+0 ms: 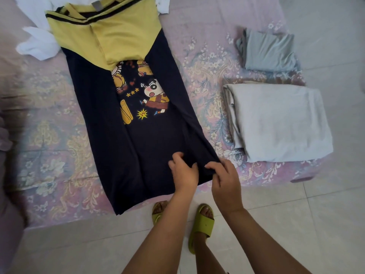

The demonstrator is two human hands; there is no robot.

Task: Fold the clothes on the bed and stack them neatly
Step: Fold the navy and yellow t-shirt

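Grip: left hand (184,171) and right hand (223,176) pinch the shirt (138,139) hem.
Handling: light, limp cloth; likely best held at hem corners.

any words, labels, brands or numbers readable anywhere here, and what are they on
No readable words, brands or numbers.
"***": three yellow stars, symbols only, in the cartoon print on the navy and yellow t-shirt.
"?": an orange mark at the print's top edge looks like a question mark, too blurred to be sure.
Grey neck tag on the t-shirt: too small and blurred to read.
Folded grey clothes: no text visible.
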